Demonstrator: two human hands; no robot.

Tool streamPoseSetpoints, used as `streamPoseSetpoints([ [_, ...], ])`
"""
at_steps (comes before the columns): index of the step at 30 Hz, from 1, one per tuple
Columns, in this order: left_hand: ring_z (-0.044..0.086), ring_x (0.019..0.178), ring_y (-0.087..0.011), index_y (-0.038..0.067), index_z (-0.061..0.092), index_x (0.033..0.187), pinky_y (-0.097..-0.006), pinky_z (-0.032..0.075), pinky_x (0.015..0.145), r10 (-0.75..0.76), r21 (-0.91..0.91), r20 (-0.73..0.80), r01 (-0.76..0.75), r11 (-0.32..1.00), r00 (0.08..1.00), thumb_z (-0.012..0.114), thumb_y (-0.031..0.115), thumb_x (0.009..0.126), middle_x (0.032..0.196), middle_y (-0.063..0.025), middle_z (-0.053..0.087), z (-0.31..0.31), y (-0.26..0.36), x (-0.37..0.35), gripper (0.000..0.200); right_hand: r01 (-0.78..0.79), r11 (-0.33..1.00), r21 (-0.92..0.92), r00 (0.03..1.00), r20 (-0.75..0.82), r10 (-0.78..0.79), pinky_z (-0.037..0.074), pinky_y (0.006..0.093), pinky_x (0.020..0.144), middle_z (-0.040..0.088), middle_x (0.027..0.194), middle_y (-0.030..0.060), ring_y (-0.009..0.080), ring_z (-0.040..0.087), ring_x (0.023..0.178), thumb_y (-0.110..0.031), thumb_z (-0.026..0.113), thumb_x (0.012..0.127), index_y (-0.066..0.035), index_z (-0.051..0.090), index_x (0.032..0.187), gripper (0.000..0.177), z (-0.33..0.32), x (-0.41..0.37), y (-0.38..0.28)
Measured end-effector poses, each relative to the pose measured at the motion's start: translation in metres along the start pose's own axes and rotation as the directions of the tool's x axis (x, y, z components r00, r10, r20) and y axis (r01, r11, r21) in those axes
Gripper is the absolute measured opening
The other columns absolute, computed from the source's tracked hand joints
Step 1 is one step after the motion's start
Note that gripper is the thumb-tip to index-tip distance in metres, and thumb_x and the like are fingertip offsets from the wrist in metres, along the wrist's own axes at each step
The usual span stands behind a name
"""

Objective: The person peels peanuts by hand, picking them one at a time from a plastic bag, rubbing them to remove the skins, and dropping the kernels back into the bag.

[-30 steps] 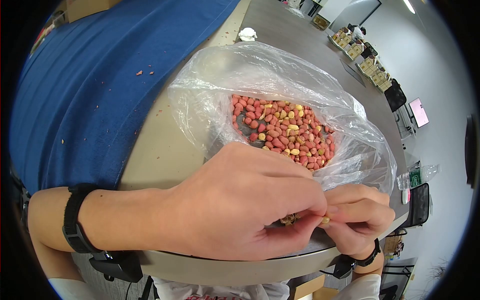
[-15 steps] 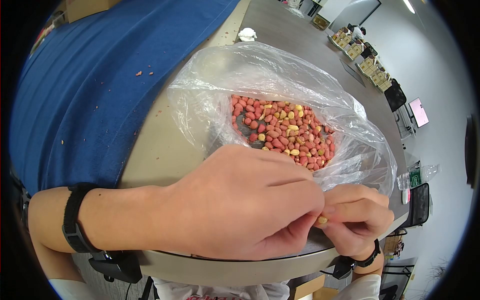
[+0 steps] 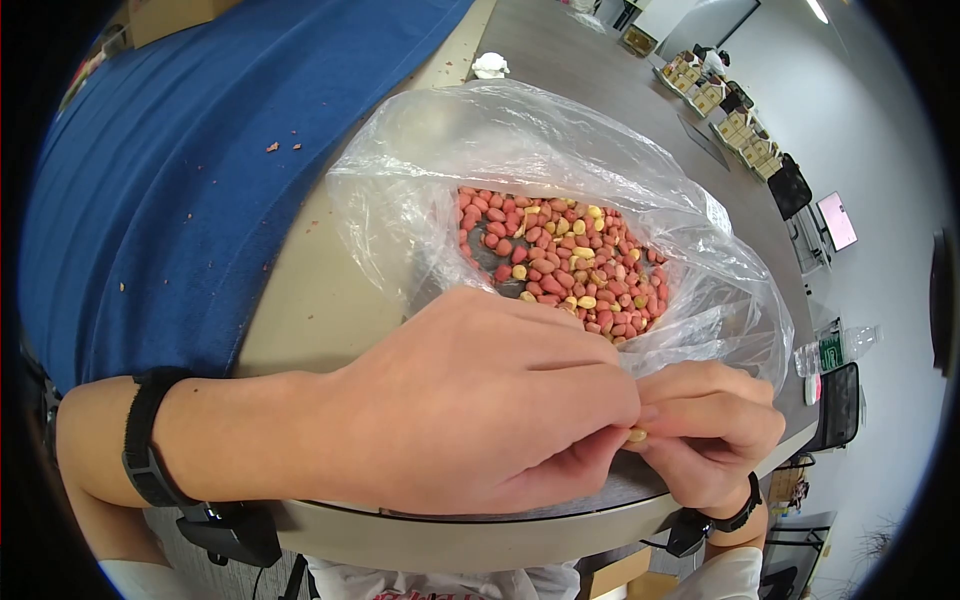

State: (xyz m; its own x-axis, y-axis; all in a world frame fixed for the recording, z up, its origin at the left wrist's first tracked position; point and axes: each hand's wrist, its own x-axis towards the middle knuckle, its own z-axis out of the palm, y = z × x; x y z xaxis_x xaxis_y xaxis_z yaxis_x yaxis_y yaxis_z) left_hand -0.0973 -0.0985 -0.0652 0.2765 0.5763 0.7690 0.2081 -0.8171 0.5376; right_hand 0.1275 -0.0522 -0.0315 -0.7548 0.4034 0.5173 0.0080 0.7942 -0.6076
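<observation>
A pale peeled peanut is pinched where the fingertips of both hands meet, just above the near table edge. My left hand is closed, its back turned to the camera, and hides much of its own fingertips. From the right, my right hand closes on the same peanut with thumb and index finger. Just beyond the hands, a clear plastic bag lies spread on the table. Many red-skinned peanuts, with several yellow peeled ones among them, lie in its opening.
Blue cloth with skin crumbs covers the left side. A white crumpled piece sits beyond the bag on the dark table. Further right are a plastic bottle, black chairs and boxes. A person is in the far background.
Both hands have shifted very slightly left and up with the peanut, which shows a little more between the fingertips. The bag and its peanuts look the same.
</observation>
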Motion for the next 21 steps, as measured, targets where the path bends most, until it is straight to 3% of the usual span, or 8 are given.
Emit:
streamPoseSetpoints([
  [9, 0.063, 0.061, -0.0223, 0.003, 0.067, 0.085, -0.0304, 0.050, 0.052, -0.109, -0.023, 0.018, 0.109, 0.994, 0.994, 0.074, -0.004, 0.072, 0.074, -0.0062, 0.065, -0.0038, 0.0027, -0.0009, 0.016, -0.052, 0.998, -0.028, 0.998, -0.038, 0.051, 0.059, 0.0276, 0.065, 0.073, 0.087, 0.0166, 0.0217, 0.073, 0.075, 0.013, 0.076, 0.069, 0.005, 0.072, 0.094, 0.027, 0.0019, -0.0002, -0.0027],
  [21, 0.064, 0.062, -0.0236, 0.004, 0.069, 0.086, -0.0307, 0.052, 0.054, -0.020, -0.004, 0.010, 0.020, 1.000, 1.000, 0.076, -0.004, 0.071, 0.076, -0.0063, 0.066, -0.0008, -0.0003, -0.0004, 0.018, -0.045, 0.999, 0.014, 0.999, -0.022, 0.046, 0.058, 0.0275, 0.065, 0.073, 0.088, 0.0161, 0.0209, 0.072, 0.074, 0.012, 0.076, 0.070, 0.004, 0.072, 0.094, 0.026, 0.0023, 0.0009, -0.0005],
])
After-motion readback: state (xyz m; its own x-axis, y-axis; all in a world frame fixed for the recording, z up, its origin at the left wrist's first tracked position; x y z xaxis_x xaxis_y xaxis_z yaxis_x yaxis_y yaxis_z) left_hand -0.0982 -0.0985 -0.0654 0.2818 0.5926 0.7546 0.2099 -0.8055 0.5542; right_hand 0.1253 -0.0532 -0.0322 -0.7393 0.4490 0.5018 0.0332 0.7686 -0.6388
